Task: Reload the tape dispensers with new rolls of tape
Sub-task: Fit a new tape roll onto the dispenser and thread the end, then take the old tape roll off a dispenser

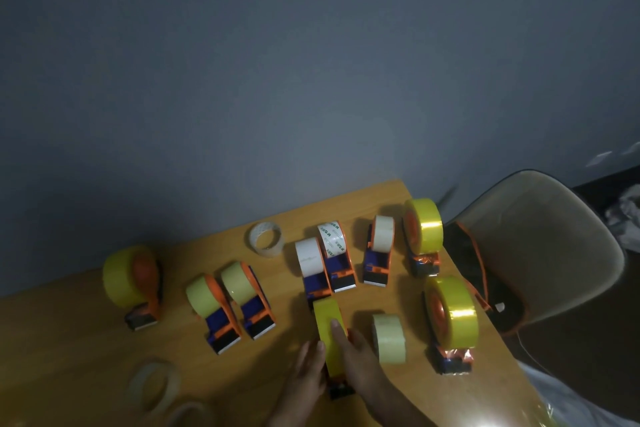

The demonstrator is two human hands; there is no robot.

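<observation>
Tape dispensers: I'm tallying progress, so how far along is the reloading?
Mostly done: the dispensers standing across the table all seem to carry rolls, like the big yellow one. In hand: the left hand and right hand grip a dispenser with a yellow roll. Left: loose rolls, one pale, one clear.

Two bare hands enter from bottom edge: left hand (306, 369), right hand (356, 354). No gloves, no rings, no watch or bracelet visible. Forearms bare as far as frame shows; no sleeve or cuff in view. Fingers slender, nails short and unpainted so far as dim light allows. Lighting low, skin detail soft and slightly blurred. Wrists and lower forearms cut off by frame edge; rest of person out of view.
</observation>
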